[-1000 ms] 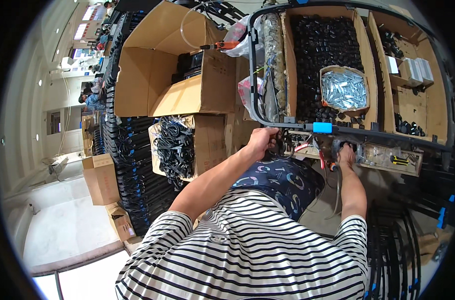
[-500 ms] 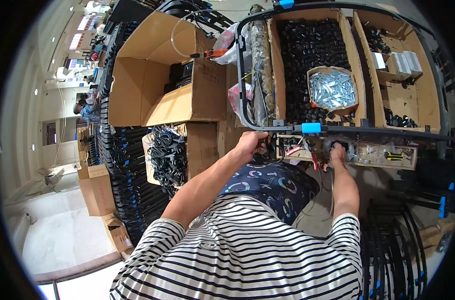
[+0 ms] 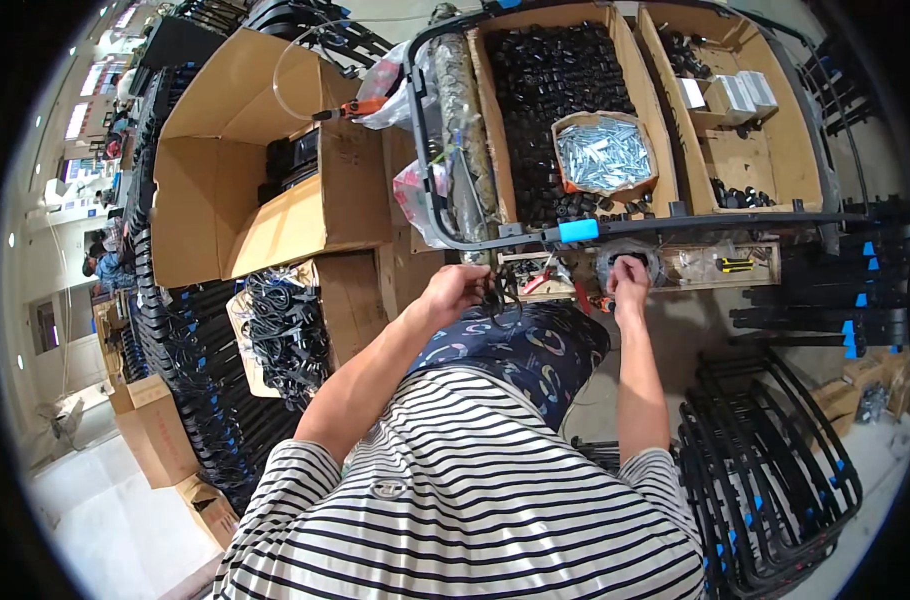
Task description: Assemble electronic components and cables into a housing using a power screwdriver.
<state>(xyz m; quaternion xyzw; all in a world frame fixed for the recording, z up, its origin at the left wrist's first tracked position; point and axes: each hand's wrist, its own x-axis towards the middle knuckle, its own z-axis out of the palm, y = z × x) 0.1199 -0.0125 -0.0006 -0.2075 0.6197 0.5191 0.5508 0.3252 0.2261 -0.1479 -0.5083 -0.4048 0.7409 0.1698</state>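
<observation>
Black cable (image 3: 502, 292) hangs in thin strands at the fingertips of the left hand (image 3: 458, 289), which pinches it just below the near side of a black frame (image 3: 485, 243) with rounded corners. A blue piece (image 3: 578, 231) sits on that same side of the frame, between the two hands. The right hand (image 3: 630, 282) reaches over a narrow wooden tray (image 3: 765, 257), its fingers bent into clear plastic (image 3: 651, 264) with something dark inside; whether they grip anything, I cannot tell. Red-handled pliers (image 3: 582, 297) lie between the hands, and a yellow-and-black tool (image 3: 737, 265) rests at the tray's right end. Beyond, a cardboard box (image 3: 647, 120) holds many small black parts (image 3: 535, 110), with a container of silvery metal pins (image 3: 605, 155) among them. More dark cables (image 3: 287, 330) lie bundled at the left.
</observation>
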